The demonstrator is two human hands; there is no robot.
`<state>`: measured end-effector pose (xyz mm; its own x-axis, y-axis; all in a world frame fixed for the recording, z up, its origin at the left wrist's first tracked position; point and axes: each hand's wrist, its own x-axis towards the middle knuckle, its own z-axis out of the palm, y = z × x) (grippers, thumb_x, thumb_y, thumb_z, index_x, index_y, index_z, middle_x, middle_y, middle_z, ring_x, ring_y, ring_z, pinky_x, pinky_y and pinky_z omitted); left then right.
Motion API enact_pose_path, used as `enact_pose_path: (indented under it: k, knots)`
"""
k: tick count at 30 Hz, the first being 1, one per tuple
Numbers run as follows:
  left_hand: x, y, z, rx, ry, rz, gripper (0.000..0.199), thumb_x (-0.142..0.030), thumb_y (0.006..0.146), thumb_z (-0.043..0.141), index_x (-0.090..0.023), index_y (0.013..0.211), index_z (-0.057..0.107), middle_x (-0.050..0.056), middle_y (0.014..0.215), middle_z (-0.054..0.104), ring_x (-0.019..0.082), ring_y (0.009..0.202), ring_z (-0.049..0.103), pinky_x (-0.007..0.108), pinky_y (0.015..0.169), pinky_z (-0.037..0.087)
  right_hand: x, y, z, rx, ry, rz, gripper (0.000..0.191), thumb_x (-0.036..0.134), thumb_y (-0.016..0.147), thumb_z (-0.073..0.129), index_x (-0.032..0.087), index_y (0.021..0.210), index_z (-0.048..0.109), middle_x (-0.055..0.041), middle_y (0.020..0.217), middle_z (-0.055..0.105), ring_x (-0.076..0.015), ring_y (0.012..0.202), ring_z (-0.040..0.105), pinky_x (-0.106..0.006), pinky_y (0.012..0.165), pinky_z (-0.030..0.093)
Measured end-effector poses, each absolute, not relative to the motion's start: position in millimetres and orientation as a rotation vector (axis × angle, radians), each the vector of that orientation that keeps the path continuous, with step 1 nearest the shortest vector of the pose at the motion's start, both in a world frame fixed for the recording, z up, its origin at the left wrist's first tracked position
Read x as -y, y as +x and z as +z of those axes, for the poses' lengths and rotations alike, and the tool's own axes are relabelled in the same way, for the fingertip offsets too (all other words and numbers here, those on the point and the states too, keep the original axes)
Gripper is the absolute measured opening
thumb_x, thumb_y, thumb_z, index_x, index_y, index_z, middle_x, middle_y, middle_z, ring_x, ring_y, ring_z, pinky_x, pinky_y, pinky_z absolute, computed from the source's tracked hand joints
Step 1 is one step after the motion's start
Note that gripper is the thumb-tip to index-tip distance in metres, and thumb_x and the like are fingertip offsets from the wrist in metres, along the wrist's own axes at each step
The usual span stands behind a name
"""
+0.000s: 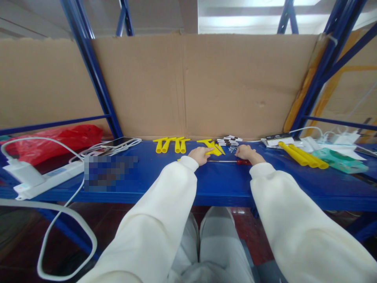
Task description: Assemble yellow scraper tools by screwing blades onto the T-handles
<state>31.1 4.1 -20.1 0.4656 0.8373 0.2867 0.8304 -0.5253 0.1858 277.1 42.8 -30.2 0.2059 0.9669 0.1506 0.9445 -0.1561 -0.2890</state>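
My left hand [199, 155] is closed round a yellow plastic piece [210, 151] just above the blue shelf top. Behind it lie more yellow T-shaped parts [205, 143]. My right hand [247, 153] has its fingers drawn together at the edge of a small pile of screws [232, 149]; whatever is between the fingertips is too small to see. Beneath the hands lies a screwdriver with a red handle [243, 162], its thin shaft pointing left. Small black-and-white pieces [228, 140] are heaped behind the screws.
Several yellow T-shaped handles [171, 144] stand in a row to the left. Yellow tubes [297, 155] and a green packet [340, 160] lie on the right. A white power strip [55, 179], cables and a red bag [59, 141] occupy the left. Cardboard [182, 86] walls the back.
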Motion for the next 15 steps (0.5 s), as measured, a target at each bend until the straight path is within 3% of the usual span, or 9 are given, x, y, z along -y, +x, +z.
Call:
enact_pose_path:
  k: [5,8,11,15]
  knots:
    - [-11.3,29.3,-20.5,-1.489,2.538,0.719,0.047,-0.022,0.093,0.054,-0.023,0.140,0.057,0.009,0.136,0.063,0.024,0.126,0.059,0.033,0.106,0.045,-37.4,273.1,-26.7,1.865,-2.226,0.059,0.011,0.022,0.080,0.064,0.020,0.086,0.073,-0.0154,0.109,0.070,-0.0362,0.120,0.055,-0.059,0.098,0.043]
    - [-20.0,25.8,-20.3,-1.415,2.400,0.767,0.045,-0.021,0.091,0.056,-0.020,0.136,0.060,0.008,0.123,0.070,0.022,0.111,0.066,0.032,0.099,0.049,-32.4,268.8,-23.3,1.887,-2.243,0.032,0.016,0.021,0.083,0.060,0.019,0.091,0.073,-0.0150,0.115,0.068,-0.0349,0.122,0.054,-0.057,0.100,0.042]
    - [-26.0,20.7,-17.5,-1.297,2.254,0.702,0.042,-0.021,0.090,0.056,-0.016,0.132,0.063,0.006,0.097,0.076,0.016,0.080,0.069,0.026,0.074,0.055,-29.3,265.2,-20.5,1.880,-2.223,0.020,0.018,0.021,0.086,0.057,0.019,0.089,0.074,-0.0146,0.119,0.067,-0.0338,0.125,0.052,-0.054,0.102,0.042]
    - [-24.9,15.8,-12.7,-1.195,2.106,0.671,0.029,-0.020,0.087,0.057,-0.015,0.113,0.069,0.000,0.075,0.069,0.007,0.051,0.051,0.016,0.047,0.041,-29.6,263.5,-20.3,1.872,-2.098,-0.023,0.015,0.017,0.083,0.061,0.019,0.078,0.074,-0.0143,0.113,0.068,-0.0341,0.122,0.054,-0.054,0.098,0.044]
